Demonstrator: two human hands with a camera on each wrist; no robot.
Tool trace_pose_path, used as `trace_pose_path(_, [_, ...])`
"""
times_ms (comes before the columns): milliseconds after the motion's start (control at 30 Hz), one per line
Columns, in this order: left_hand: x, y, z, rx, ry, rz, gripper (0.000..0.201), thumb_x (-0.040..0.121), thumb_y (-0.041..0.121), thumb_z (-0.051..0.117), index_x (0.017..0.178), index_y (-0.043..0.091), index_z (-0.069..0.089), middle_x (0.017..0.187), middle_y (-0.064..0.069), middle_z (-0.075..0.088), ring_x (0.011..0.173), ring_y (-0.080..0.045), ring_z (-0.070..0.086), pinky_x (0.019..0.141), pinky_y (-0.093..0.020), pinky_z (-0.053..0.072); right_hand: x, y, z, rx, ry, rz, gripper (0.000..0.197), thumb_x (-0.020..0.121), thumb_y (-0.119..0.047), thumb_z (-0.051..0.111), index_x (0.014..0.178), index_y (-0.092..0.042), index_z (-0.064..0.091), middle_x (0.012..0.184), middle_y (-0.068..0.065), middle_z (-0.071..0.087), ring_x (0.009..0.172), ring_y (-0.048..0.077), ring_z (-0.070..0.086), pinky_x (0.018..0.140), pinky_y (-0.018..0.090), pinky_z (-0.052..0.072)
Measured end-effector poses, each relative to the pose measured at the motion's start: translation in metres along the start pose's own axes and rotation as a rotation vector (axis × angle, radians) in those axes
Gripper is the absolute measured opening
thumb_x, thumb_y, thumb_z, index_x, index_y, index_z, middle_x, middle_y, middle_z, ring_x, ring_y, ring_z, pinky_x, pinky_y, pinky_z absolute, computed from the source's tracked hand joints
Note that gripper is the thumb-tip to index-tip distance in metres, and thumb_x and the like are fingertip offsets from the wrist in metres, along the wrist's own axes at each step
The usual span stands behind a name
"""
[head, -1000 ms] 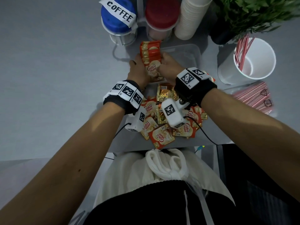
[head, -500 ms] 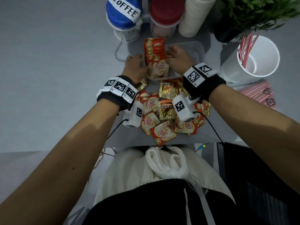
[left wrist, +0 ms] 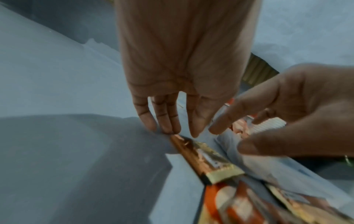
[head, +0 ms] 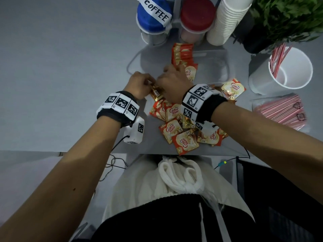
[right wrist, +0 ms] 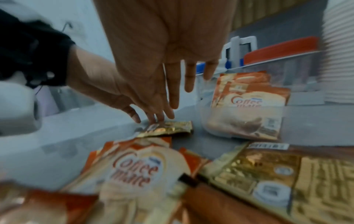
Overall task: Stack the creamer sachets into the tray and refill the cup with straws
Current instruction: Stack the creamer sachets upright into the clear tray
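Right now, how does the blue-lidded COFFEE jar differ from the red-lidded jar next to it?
The blue-lidded clear jar carries a white strip reading COFFEE; the red-lidded clear jar shows no label. Their lid colours differ, blue against red. The blue one stands left of the red one. Both stand upright, lids on, behind the clear plastic tray.

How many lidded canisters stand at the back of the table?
2: the blue-lidded canister labelled COFFEE at back left, and the red-lidded canister right beside it, next to the paper cup stack.
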State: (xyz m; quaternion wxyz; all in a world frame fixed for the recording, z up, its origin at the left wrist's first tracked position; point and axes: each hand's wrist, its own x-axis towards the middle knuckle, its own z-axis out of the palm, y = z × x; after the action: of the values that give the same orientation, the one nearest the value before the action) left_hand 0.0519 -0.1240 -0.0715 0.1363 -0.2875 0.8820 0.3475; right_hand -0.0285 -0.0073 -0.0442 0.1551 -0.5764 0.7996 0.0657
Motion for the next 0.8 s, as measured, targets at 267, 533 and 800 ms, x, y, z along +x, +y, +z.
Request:
trace_pose_path(267, [-0.014,-0.011,0.005,0.072,-0.036,0.039,0.052,0.083,0.003,0.052,0.133,0.020,0.049,0.121,-0.018,0.044,0.116,-0.031,0.041,0.095,-0.027,0.033,0.002,-0.007,0.017,-0.124,0.029,0.015,0.030,0.088,-0.010,0.047,0.116,-0.009,0.058,0.112,0.008,0.065,0.127,0.028,0.037,0.110,0.058,0.010])
trace_pose_path(533, [-0.014,-0.006,0.008,0.051,0.014,0.084,0.041,0.084,0.004,0.055,0.124,0.012,0.054,0.120,-0.019,0.045,0.110,-0.033,0.047,0.092,-0.031,0.037,0.004,-0.002,0.010,-0.015,0.045,0.054,0.029,0.090,-0.018,0.048,0.113,-0.010,0.062,0.113,0.013,0.060,0.125,0.026,0.039,0.112,0.050,0.007])
trace_pose_path(800, [-0.009,-0.004,-0.015,-0.136,0.102,0.159,0.018,0.090,0.017,0.056,0.090,0.000,0.061,0.076,-0.009,0.048,0.072,-0.018,0.046,0.064,-0.023,0.026,0.000,0.006,0.001,0.718,0.299,0.238,0.022,0.084,-0.009,0.059,0.102,0.004,0.060,0.097,0.015,0.062,0.085,0.016,0.052,0.068,0.018,0.034])
